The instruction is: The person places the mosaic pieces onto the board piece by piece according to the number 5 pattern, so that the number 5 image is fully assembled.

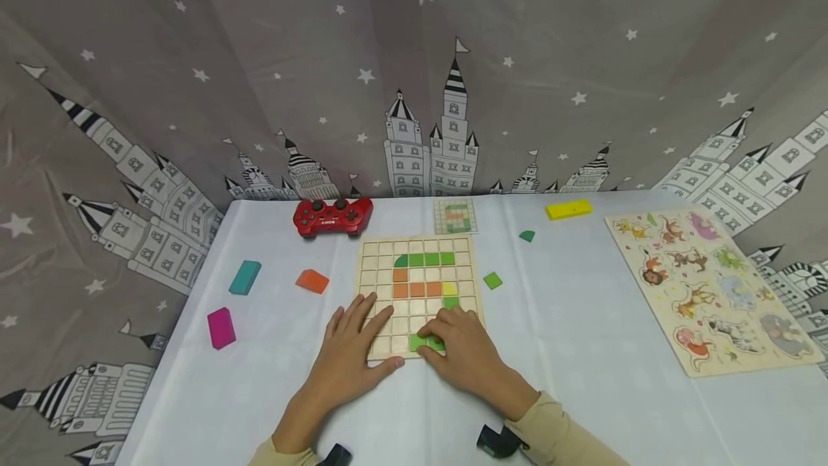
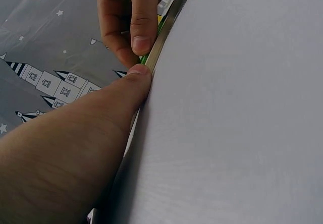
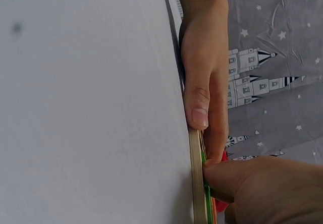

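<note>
A wooden grid board lies on the white table, holding green, orange and yellow tiles in several of its squares. My left hand rests on the board's front left corner, fingers spread over the squares and thumb along the front rim. Over the front row my right hand is bent, its thumb and index finger pinching at a green square tile. Another green tile beside it is partly covered by the fingers. In the right wrist view, the left hand has its thumb on the rim.
A small pattern card and red game controller lie behind the board. Rightward are a loose green square, dark green quarter-round, yellow block and animal puzzle. Orange, teal and magenta blocks lie leftward.
</note>
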Demonstrator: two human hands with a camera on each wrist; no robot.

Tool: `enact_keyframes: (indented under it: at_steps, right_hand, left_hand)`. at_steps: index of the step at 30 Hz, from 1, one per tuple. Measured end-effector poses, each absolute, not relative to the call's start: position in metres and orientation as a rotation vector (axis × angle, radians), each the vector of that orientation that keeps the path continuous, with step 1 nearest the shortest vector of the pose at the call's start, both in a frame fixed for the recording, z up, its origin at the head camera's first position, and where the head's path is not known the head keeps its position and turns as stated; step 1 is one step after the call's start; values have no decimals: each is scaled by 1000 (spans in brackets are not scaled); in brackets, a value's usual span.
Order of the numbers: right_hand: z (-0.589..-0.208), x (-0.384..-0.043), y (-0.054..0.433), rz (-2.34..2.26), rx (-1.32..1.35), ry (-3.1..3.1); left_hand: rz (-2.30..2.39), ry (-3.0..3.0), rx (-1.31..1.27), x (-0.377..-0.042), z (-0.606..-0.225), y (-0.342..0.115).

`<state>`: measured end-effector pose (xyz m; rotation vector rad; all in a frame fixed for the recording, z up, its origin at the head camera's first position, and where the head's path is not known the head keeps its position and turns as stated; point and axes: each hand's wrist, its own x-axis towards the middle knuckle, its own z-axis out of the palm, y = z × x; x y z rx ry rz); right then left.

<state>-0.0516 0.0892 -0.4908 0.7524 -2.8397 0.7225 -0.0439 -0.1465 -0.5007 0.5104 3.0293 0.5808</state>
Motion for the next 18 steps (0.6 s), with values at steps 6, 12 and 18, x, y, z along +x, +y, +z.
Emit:
enact_keyframes:
  at_steps: [6,12,18]
  right_hand:
    - [-487,-50,90,681,733,-2856]
    - [-483,-51,93,672,731,-2877]
    - [-480,-56,103,781,683,-2820]
  left_hand:
    - [583,3035,510,-43,-502,-147]
    - [571,3019,493,-44,-502,-146]
    - [569,3021,501,-44,-501,-146]
